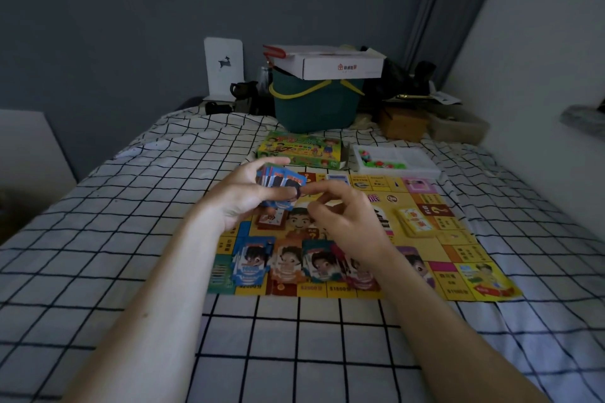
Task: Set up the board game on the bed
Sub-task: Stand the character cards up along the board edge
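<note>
A yellow game board [458, 252] lies flat on the checked bed sheet. My left hand [242, 196] grips a fanned stack of blue cards [283, 183] above the board's far left part. My right hand [347, 216] hovers just right of that stack with curled fingers, its index fingertip reaching toward the cards' edge; whether it pinches a card is unclear. Several piles of play money [252, 262] with cartoon faces line the board's near edge. A yellow card deck [414, 221] sits on the board's right side, a reddish deck [271, 221] under my left hand.
The green game box [301, 150] and a white tray of small pieces [397, 162] lie beyond the board. A teal basket [314, 108] with a white carton on top stands at the bed's head, with clutter beside it. A white wall runs along the right.
</note>
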